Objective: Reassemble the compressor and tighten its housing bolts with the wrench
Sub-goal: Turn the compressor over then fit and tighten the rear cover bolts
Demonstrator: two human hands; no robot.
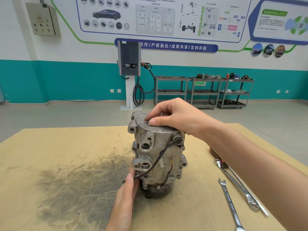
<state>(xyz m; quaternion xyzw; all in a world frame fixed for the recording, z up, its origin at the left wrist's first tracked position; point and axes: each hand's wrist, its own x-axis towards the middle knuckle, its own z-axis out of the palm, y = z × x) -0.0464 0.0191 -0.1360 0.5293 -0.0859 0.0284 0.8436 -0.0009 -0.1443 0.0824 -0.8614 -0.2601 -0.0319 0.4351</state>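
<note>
A grey metal compressor (160, 157) stands upright on its dark pulley end in the middle of the wooden table (66, 147), with a black wire running down its side. My right hand (173, 115) sits on its top end cover, fingers curled over the far edge and thumb lying flat on the cover. Something small and pale shows under those fingers; I cannot tell what it is. My left hand (125, 194) rests against the compressor's lower left side with its visible fingers straight, touching the wire. Two silver wrenches (230, 204) lie on the table to the right.
A red-handled tool (215, 153) lies partly hidden under my right forearm, beside the longer wrench (240, 187). A dark grease stain (75, 180) covers the table left of the compressor. Metal shelf carts (203, 92) and a charging post (130, 72) stand by the far wall.
</note>
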